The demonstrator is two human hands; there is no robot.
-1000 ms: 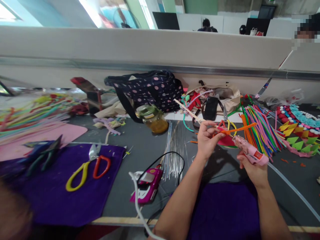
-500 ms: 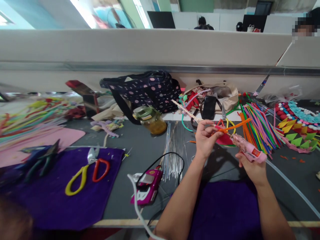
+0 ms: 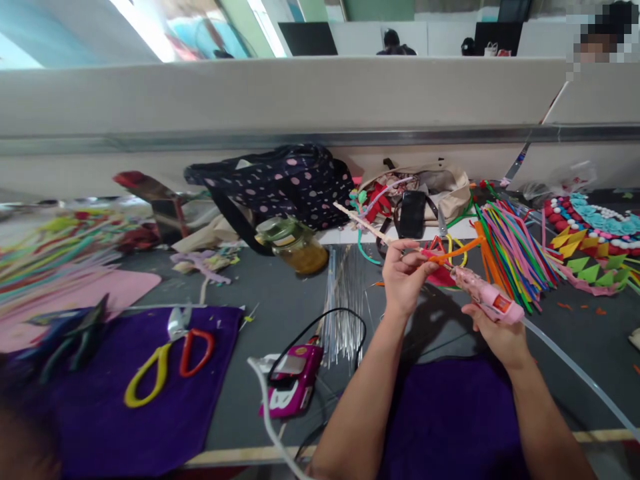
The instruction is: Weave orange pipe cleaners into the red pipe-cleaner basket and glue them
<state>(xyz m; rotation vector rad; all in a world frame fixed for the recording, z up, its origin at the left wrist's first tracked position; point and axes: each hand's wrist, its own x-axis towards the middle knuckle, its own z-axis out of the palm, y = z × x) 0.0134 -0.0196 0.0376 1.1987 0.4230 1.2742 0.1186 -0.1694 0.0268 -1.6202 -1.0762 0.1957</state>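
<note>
My left hand [image 3: 404, 279] is closed, pinching an orange fuzzy strip [image 3: 457, 253] and a long pale fuzzy stem [image 3: 363, 222] that points up and to the left. A bit of pink-red material shows at its fingertips. In my right hand [image 3: 495, 333] is a pink glue gun [image 3: 485, 293], its nozzle aimed left at the pinched strip. From the gun's back runs a translucent rod [image 3: 575, 363]. Whether the nozzle touches the strip I cannot tell. Yellow-and-red-handled scissors [image 3: 457, 248] lie just behind the strip.
Bundled coloured pipe cleaners [image 3: 517, 247] lie to the right, near a beaded floral piece [image 3: 590, 220]. Thin wires [image 3: 345, 320], a magenta device [image 3: 295, 383] and a jar [image 3: 300, 250] sit left of my hands. Cutters [image 3: 170, 353] rest on purple cloth [image 3: 125, 413]. A dotted bag [image 3: 295, 180] stands behind.
The whole view has shifted, so most things sit slightly further left. Both hands keep their holds, and the orange strip and glue gun remain close together.
</note>
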